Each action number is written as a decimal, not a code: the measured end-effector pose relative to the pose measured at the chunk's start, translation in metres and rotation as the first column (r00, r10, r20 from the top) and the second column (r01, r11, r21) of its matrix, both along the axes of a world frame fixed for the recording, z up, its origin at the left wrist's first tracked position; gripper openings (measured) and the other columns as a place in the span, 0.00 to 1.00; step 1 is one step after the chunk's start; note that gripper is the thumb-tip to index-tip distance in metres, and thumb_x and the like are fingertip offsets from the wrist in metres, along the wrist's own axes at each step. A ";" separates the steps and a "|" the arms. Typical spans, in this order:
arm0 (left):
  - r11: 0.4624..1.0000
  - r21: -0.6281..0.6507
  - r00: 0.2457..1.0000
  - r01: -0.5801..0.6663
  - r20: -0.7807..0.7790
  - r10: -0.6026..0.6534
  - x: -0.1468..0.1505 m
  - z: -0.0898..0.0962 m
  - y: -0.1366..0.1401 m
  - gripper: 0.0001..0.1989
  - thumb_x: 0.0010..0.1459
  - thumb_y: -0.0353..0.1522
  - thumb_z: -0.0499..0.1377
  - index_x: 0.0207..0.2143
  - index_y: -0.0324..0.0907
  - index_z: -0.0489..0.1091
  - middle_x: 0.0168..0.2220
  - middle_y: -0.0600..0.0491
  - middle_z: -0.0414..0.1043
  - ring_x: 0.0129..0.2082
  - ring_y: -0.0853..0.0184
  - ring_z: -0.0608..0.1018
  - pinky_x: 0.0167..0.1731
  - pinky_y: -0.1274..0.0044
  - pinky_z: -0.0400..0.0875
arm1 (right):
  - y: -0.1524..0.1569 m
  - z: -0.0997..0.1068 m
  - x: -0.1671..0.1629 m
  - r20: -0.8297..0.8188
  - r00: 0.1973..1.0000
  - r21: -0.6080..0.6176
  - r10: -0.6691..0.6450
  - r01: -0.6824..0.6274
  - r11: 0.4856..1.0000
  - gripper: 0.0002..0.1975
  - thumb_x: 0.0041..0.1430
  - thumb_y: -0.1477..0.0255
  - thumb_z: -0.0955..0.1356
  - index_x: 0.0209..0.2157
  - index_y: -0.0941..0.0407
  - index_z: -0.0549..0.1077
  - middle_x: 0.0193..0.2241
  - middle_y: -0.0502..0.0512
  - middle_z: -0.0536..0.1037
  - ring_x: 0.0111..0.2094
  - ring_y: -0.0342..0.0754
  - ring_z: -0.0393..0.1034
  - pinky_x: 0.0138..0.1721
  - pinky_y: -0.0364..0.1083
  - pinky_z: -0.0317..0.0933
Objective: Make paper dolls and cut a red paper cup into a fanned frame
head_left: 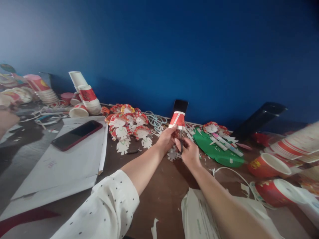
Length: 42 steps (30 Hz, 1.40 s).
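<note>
My left hand (166, 138) grips a red-and-white paper cup (177, 119) by its lower edge, in front of a dark phone (181, 105) propped against the wall. In my right hand (190, 152) are scissors (181, 141), their dark handles between my fingers and the blades pointing up at the cup's lower edge. How far the blades are parted I cannot make out. White paper scraps (173, 154) lie on the brown table (154, 186) beneath both hands. Left of them is a pile of paper-cut figures (121, 127) with red fringed tops.
A phone (77, 135) rests on a white board (62, 166) at left, with stacked paper cups (89, 99) behind. Another person's hand (7, 116) shows at the left edge. Markers lie on a green sheet (211, 149). More cups (270, 165) stand at right, near a black cylinder (259, 121).
</note>
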<state>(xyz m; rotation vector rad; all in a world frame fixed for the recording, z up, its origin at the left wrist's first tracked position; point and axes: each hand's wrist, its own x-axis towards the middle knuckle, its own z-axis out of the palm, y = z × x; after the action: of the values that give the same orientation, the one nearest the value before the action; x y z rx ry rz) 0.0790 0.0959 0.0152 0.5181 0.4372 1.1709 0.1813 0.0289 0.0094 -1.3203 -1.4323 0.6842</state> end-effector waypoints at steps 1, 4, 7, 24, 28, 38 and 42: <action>1.000 0.013 1.000 0.018 -0.011 -0.018 0.000 0.000 -0.001 0.15 0.51 0.38 0.63 0.24 0.37 0.64 0.17 0.56 0.64 0.15 0.74 0.68 0.16 0.81 0.62 | 0.000 0.000 0.001 0.003 1.000 0.004 0.003 -0.003 1.000 0.16 0.51 0.56 0.70 0.32 0.56 0.75 0.21 0.50 0.75 0.23 0.46 0.67 0.24 0.42 0.59; 0.998 0.049 0.999 0.034 -0.004 -0.034 -0.001 0.000 -0.002 0.15 0.51 0.38 0.63 0.24 0.37 0.64 0.18 0.56 0.64 0.15 0.74 0.68 0.16 0.81 0.62 | 0.001 -0.001 0.002 -0.007 1.000 0.007 0.003 -0.003 1.000 0.15 0.51 0.57 0.70 0.31 0.55 0.74 0.21 0.50 0.74 0.22 0.45 0.66 0.24 0.42 0.58; 0.995 0.076 0.998 0.057 -0.008 -0.056 -0.002 -0.003 -0.001 0.15 0.50 0.39 0.64 0.25 0.38 0.64 0.18 0.56 0.65 0.14 0.74 0.68 0.15 0.81 0.62 | 0.001 -0.002 0.001 -0.021 1.000 -0.003 0.006 -0.006 1.000 0.15 0.52 0.57 0.70 0.31 0.55 0.74 0.20 0.49 0.73 0.21 0.45 0.65 0.23 0.42 0.58; 0.997 0.055 0.997 0.053 -0.056 -0.050 -0.002 0.001 -0.004 0.16 0.49 0.40 0.64 0.25 0.38 0.64 0.17 0.57 0.65 0.12 0.72 0.68 0.13 0.80 0.62 | 0.000 0.002 0.002 0.006 1.000 0.015 0.020 -0.020 1.000 0.15 0.53 0.58 0.69 0.28 0.57 0.72 0.20 0.49 0.72 0.21 0.43 0.65 0.23 0.41 0.58; 0.986 0.096 0.987 0.136 -0.095 -0.127 0.000 0.000 -0.006 0.17 0.50 0.42 0.63 0.25 0.38 0.65 0.17 0.55 0.66 0.12 0.69 0.69 0.10 0.78 0.61 | 0.002 0.006 0.004 0.010 1.000 0.024 -0.022 0.022 0.999 0.15 0.52 0.58 0.70 0.28 0.57 0.74 0.20 0.50 0.72 0.22 0.44 0.65 0.23 0.41 0.58; 0.977 0.146 0.987 0.154 -0.067 -0.146 0.002 -0.002 -0.006 0.15 0.51 0.41 0.62 0.25 0.38 0.65 0.15 0.54 0.68 0.11 0.66 0.70 0.09 0.77 0.62 | 0.001 0.009 0.005 0.020 0.999 0.025 -0.040 0.039 0.999 0.16 0.52 0.57 0.70 0.30 0.57 0.75 0.17 0.49 0.72 0.19 0.44 0.65 0.22 0.41 0.58; 0.962 0.178 0.978 0.206 -0.078 -0.195 0.001 -0.003 -0.006 0.17 0.53 0.43 0.60 0.24 0.38 0.64 0.14 0.53 0.67 0.10 0.66 0.69 0.08 0.77 0.62 | -0.001 0.012 0.003 -0.049 0.998 -0.005 -0.025 0.025 1.000 0.16 0.50 0.57 0.71 0.27 0.57 0.73 0.17 0.49 0.72 0.19 0.44 0.66 0.20 0.40 0.58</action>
<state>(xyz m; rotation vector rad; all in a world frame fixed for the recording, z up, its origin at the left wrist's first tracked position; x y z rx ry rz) 0.0802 0.0903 0.0119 0.7435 0.3202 1.0063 0.1845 0.0282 0.0213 -1.3145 -1.3737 0.6993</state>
